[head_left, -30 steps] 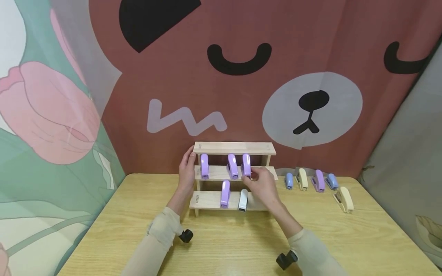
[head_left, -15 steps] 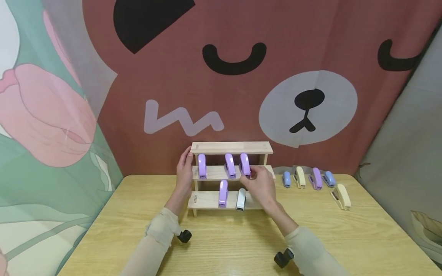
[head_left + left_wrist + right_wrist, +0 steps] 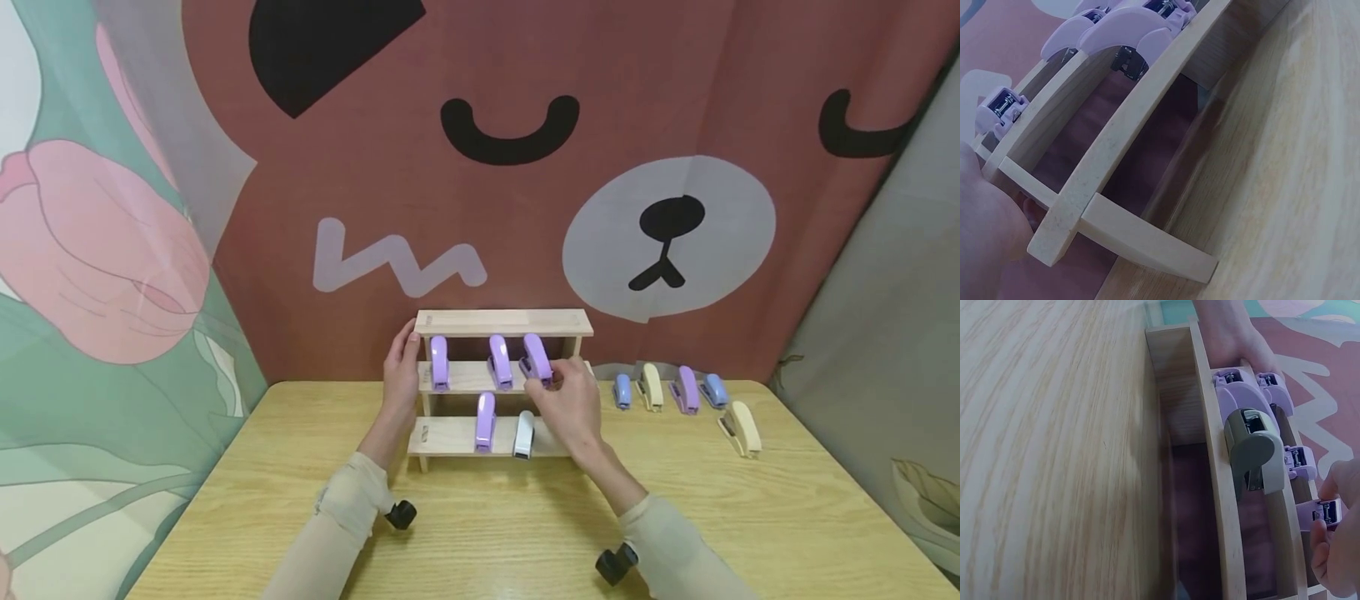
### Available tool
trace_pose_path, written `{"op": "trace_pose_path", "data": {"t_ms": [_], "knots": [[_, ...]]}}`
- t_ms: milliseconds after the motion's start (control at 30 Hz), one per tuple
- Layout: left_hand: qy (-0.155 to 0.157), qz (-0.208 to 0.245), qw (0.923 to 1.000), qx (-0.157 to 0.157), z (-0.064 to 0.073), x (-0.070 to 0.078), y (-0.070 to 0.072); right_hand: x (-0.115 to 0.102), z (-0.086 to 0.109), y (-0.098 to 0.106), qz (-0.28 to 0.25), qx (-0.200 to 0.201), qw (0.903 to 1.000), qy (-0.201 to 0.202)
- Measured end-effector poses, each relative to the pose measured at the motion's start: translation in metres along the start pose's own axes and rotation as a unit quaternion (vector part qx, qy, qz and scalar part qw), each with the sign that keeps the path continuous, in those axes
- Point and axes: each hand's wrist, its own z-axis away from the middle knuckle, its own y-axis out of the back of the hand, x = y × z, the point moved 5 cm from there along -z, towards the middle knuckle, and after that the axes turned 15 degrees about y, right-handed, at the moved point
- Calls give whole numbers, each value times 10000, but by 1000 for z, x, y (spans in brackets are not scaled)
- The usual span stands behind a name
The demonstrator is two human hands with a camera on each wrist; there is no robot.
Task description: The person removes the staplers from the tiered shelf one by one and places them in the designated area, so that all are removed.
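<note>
Pinches the near end of a purple stapler (image 3: 536, 357) between thumb and fingers of the right grip (image 3: 567, 406), at the right part of the middle shelf (image 3: 470, 377), just right of the frame's centre. Holds the left end of the wooden rack (image 3: 504, 322) with the left grip (image 3: 401, 375), closed round the edge, probably for steadiness. On the same shelf, to the left in the frame, two more purple staplers (image 3: 500, 362). Below, on the bottom shelf (image 3: 450, 433), one lilac stapler (image 3: 485, 422) and one white-and-grey stapler (image 3: 524, 434). Farther out, on the counter (image 3: 480, 533) at the right of the frame, two blue staplers (image 3: 622, 391), two cream staplers (image 3: 652, 387) and one violet stapler (image 3: 685, 389).

Looks about halfway through an arranging job: five on the rack, counting the pinched one, and five on the counter, apart from the rack. Not to be counted as settled yet, with thumb and fingers on the held piece.

Hard to tell: contact between the held stapler's base and the wood. Hidden behind the right grip: parts of both lower shelves' right ends. Mostly cut off in the dim left wrist view: the left grip.
</note>
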Motion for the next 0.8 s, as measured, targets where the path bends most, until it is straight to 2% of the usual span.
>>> {"op": "trace_pose_path", "data": {"t_ms": [600, 800], "knots": [[22, 35, 10000, 83, 2, -2, 0, -11, 4, 22, -245, 334, 9991, 108], [-300, -35, 9995, 77, 0, 1, 0, -12, 9, 32, -299, 427, 9985, 134]]}}
